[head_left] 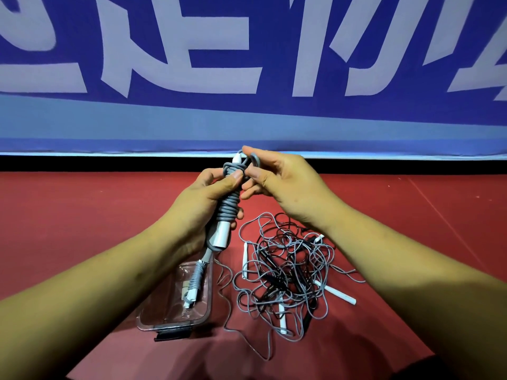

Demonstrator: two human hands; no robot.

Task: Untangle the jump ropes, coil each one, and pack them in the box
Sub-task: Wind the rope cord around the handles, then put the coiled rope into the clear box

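I see the left hand (197, 212) up above the clear box (146, 320). Its fingers are curled tight round a grey jump rope (230, 205). The rope is wound many times round its white handles (221, 237). This bundle stands almost upright, leaning a little, and its low end hangs just over the far end of the box. The thumb presses on the top wraps.

The right hand (285, 185) is above the box too, a bit to the right, close beside the left hand. Its thumb and first finger pinch a small grey loop (254, 160) at the top of the bundle. The other fingers are bent under it. I cannot tell if they touch the rope.

Inside the box lies another rope (195, 281), grey and wound up, with a white end. It lies along the right wall. A black clip (172, 333) sits on the near end of the box.

Just right of the box is a big messy pile (288, 278) of thin grey and black ropes, all mixed up, with white handles poking out. One loose grey strand (270, 349) runs from the pile past the box's near right corner.

Box and pile rest on a red floor (82, 215). Far behind the box is a blue banner (274, 37) with big pale letters.
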